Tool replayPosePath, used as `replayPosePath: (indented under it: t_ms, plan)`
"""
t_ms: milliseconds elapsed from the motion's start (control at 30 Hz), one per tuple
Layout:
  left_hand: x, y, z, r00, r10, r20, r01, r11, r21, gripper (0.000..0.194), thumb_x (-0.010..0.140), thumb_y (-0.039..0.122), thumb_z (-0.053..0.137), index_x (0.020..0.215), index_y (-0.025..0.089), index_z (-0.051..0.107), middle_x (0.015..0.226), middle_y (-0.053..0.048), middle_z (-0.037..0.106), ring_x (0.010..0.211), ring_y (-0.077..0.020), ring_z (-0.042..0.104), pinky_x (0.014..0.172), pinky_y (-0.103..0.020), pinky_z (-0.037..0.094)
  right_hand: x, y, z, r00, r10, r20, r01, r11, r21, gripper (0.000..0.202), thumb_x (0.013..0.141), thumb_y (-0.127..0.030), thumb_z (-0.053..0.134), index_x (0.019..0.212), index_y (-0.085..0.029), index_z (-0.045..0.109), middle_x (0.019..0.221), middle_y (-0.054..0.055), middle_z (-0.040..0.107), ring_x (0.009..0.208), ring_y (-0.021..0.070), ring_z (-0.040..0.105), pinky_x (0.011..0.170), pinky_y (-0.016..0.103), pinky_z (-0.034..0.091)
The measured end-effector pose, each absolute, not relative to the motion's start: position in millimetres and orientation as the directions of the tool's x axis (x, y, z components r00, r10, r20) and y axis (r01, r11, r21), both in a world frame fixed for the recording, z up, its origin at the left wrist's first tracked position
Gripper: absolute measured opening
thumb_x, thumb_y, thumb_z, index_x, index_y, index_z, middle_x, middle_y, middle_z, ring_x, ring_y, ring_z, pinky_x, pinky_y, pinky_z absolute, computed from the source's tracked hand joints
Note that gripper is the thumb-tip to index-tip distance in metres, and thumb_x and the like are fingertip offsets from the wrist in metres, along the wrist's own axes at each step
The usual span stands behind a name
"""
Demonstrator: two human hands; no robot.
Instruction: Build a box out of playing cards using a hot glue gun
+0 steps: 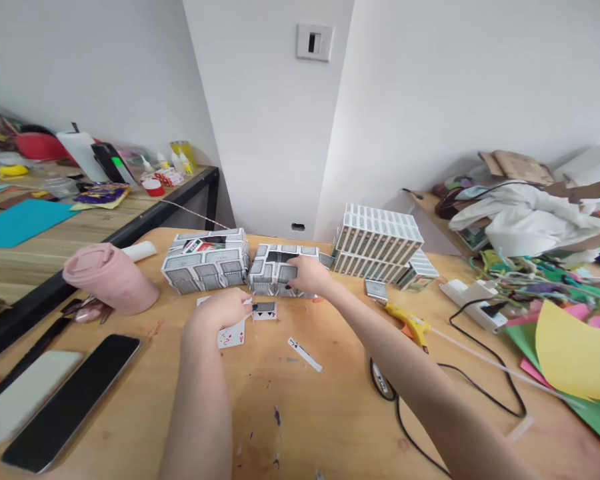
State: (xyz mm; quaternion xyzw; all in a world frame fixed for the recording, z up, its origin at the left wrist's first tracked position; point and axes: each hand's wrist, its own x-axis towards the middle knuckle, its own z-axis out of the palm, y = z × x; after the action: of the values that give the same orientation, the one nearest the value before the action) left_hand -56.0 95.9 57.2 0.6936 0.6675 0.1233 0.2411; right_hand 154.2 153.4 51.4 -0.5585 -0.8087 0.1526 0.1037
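My left hand (226, 308) is closed, its fingertips pinching the left end of a small folded playing card (265, 311) just above the table. Under and beside that hand lie loose playing cards (233, 335), partly covered by it. My right hand (307, 275) grips the front edge of a box covered in grey-backed playing cards (265, 273), which has an opening in its top. To its left stands a similar card-covered box (207, 272) with red and dark pieces showing at its top. A cut strip of playing card (304, 354) lies in front.
Stacked card packs (377, 233) stand behind right, with a small card piece (376, 289) and a yellow glue gun (409, 325) with its cord nearby. A power strip (473, 303) and coloured paper (580, 353) lie right. At left are a pink cup (109, 277) and a black phone (75, 400).
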Motion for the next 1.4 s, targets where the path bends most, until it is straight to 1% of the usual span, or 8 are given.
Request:
replayPosePath:
  t_ms: [333, 533, 667, 767, 867, 967, 1233, 1400]
  plan:
    - [-44, 100, 74, 0.1, 0.99, -0.096, 0.87, -0.04, 0.491, 0.036, 0.077, 0.028, 0.049, 0.107, 0.027, 0.068, 0.092, -0.005, 0.074, 0.08, -0.0236, 0.067, 0.067, -0.03, 0.046, 152, 141, 51, -0.391, 0.92, 0.024, 0.841, 0.368, -0.396, 0.04, 0.076, -0.027, 0.061, 0.115, -0.018, 0.059, 0.113, 0.011, 0.063, 0.103, 0.0237, 0.059, 0.08, 0.028, 0.043]
    - [-16, 106, 75, 0.311, 0.943, 0.12, 0.804, -0.328, 0.496, 0.036, 0.08, 0.022, 0.045, 0.111, 0.022, 0.064, 0.117, -0.007, 0.064, 0.108, -0.023, 0.058, 0.094, -0.034, 0.042, 154, 118, 54, -0.41, 0.911, 0.038, 0.805, 0.381, -0.455, 0.029, 0.078, -0.026, 0.056, 0.106, -0.019, 0.063, 0.1, 0.009, 0.068, 0.091, 0.0224, 0.062, 0.073, 0.027, 0.042]
    - [-14, 105, 66, 0.447, 0.894, 0.024, 0.804, -0.414, 0.426, 0.05, 0.073, 0.013, 0.047, 0.12, 0.021, 0.058, 0.124, -0.007, 0.059, 0.118, -0.0248, 0.051, 0.104, -0.038, 0.034, 158, 105, 54, -0.406, 0.912, 0.058, 0.77, 0.376, -0.516, 0.025, 0.076, -0.02, 0.056, 0.1, -0.017, 0.065, 0.093, 0.009, 0.07, 0.082, 0.02, 0.063, 0.067, 0.026, 0.043]
    - [-14, 105, 61, 0.444, 0.893, -0.069, 0.835, -0.385, 0.394, 0.062, 0.07, 0.021, 0.056, 0.131, 0.021, 0.047, 0.135, -0.009, 0.051, 0.126, -0.028, 0.043, 0.109, -0.043, 0.027, 160, 106, 55, -0.381, 0.918, 0.107, 0.731, 0.37, -0.574, 0.026, 0.077, -0.017, 0.055, 0.101, -0.018, 0.065, 0.096, 0.008, 0.07, 0.083, 0.0178, 0.063, 0.07, 0.025, 0.045]
    - [-8, 107, 57, 0.42, 0.9, -0.119, 0.867, -0.359, 0.346, 0.074, 0.065, 0.027, 0.064, 0.135, 0.022, 0.041, 0.141, -0.01, 0.043, 0.132, -0.0293, 0.036, 0.112, -0.049, 0.017, 165, 126, 59, -0.265, 0.95, 0.162, 0.72, 0.307, -0.622, 0.03, 0.084, -0.021, 0.048, 0.11, -0.018, 0.063, 0.11, 0.008, 0.067, 0.089, 0.0167, 0.063, 0.08, 0.026, 0.045]
    - [2, 109, 53, 0.373, 0.919, -0.129, 0.906, -0.331, 0.263, 0.068, 0.068, 0.025, 0.063, 0.132, 0.025, 0.042, 0.136, -0.008, 0.048, 0.132, -0.0277, 0.036, 0.112, -0.054, 0.01, 172, 166, 63, -0.15, 0.974, 0.17, 0.717, 0.225, -0.659, 0.037, 0.092, -0.031, 0.034, 0.111, -0.017, 0.062, 0.109, 0.008, 0.067, 0.092, 0.0176, 0.062, 0.086, 0.028, 0.042]
    - [10, 109, 49, 0.307, 0.941, -0.142, 0.943, -0.28, 0.179, 0.053, 0.075, 0.026, 0.06, 0.125, 0.029, 0.043, 0.125, -0.005, 0.055, 0.125, -0.0269, 0.042, 0.109, -0.055, 0.011, 172, 260, 33, -0.33, 0.927, -0.177, 0.631, 0.077, -0.772, 0.053, 0.085, -0.062, 0.041, 0.098, -0.019, 0.071, 0.111, 0.008, 0.069, 0.107, 0.0231, 0.06, 0.095, 0.032, 0.04]
    - [6, 110, 46, 0.327, 0.937, -0.125, 0.927, -0.292, 0.234, 0.046, 0.079, 0.028, 0.056, 0.123, 0.03, 0.044, 0.123, -0.003, 0.056, 0.124, -0.0251, 0.043, 0.11, -0.055, 0.011, 181, 270, 12, -0.371, 0.862, -0.347, 0.587, -0.072, -0.807, 0.076, 0.084, -0.072, 0.022, 0.102, -0.018, 0.071, 0.108, 0.011, 0.07, 0.105, 0.0281, 0.062, 0.095, 0.042, 0.042]
